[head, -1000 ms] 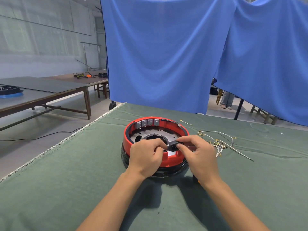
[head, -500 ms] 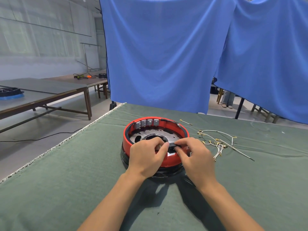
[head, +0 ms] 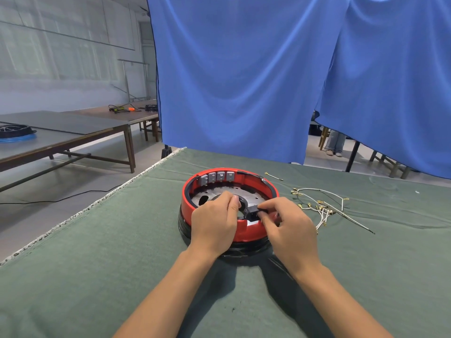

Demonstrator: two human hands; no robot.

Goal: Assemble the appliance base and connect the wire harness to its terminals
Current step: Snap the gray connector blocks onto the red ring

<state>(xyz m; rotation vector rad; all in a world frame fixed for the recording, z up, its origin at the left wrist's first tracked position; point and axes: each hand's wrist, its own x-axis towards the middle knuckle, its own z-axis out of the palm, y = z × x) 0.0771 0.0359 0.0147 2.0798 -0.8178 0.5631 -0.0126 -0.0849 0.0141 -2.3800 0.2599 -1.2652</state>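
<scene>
A round red appliance base (head: pixel 244 178) on a black lower ring sits on the green cloth in front of me. Several grey terminal blocks (head: pixel 217 177) line its far inner wall. My right hand (head: pixel 290 225) pinches a small black connector part (head: pixel 252 211) at the base's near rim. My left hand (head: pixel 214 220) rests on the near left rim with fingers curled inward beside that part; what its fingertips touch is hidden. The white wire harness (head: pixel 322 208) with brass terminals lies loose on the cloth to the right of the base.
A single short wire (head: pixel 273 176) lies behind the base. The green-covered table (head: pixel 97 264) ends at a frayed left edge. Blue curtains (head: pixel 244 81) hang behind it. Other tables (head: pixel 61 140) stand at the left, and a person's legs (head: pixel 335 143) show past the curtain.
My right hand has shifted slightly right and lifted the black part a little at the near rim. My left hand stays on the rim, its fingers a bit further from the part.
</scene>
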